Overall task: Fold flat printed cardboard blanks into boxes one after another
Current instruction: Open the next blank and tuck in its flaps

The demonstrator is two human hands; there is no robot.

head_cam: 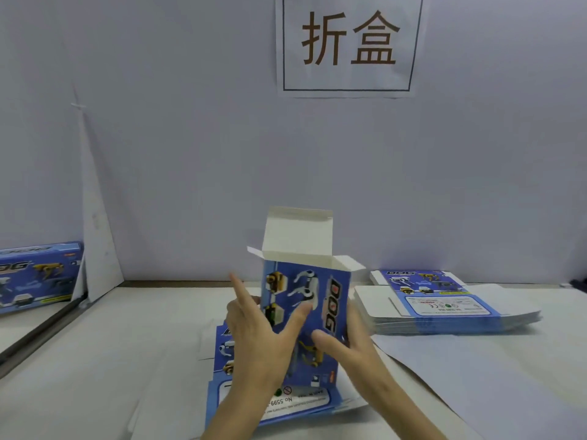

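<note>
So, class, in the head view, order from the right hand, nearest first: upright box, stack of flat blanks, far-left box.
1. upright box: in the right hand.
2. stack of flat blanks: to the right.
3. far-left box: at the frame's left edge.

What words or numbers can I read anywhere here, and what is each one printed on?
"折盒": paper sign on the wall.
"DOG", running sideways: upright box.
"No.5599-", upside down: flat blank lying beneath it; the rest of its label is too blurred to read.
"DOG": stack of blanks; the label's small print is unreadable.
"DOG", blurred and partly cut off: far-left box.
</note>
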